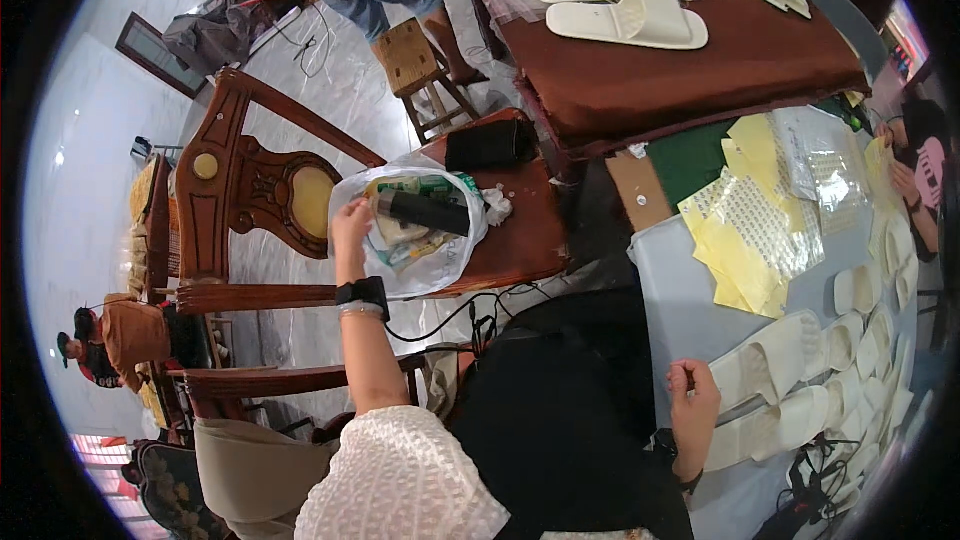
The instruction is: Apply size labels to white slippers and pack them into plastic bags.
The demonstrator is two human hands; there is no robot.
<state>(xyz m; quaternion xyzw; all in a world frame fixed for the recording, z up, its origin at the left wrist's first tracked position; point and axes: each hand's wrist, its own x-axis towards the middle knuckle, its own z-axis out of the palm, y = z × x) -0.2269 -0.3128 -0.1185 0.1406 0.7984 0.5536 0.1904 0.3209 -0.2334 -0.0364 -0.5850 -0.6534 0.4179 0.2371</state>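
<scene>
My left hand (351, 228) is over the left rim of a white plastic bag (425, 285) that lies open on a wooden chair's seat. Its fingers are slightly blurred, and whether they grip anything does not show. Inside the bag are a dark cylinder (428, 212) and crumpled wrappers. My right hand (693, 395) rests by the near left part of the grey-covered table (690, 285), fingers curled closed with nothing visible in them. Just right of it lie cream slippers (765, 365), in several pairs.
Yellow printed sheets (745, 230) lie farther back on the table. Beyond stands a brown-covered table (640, 85) with more slippers (630, 25). The carved chair (225, 175) is at my left, near black cables (485, 315). A wooden stool (410, 55) and other people are around.
</scene>
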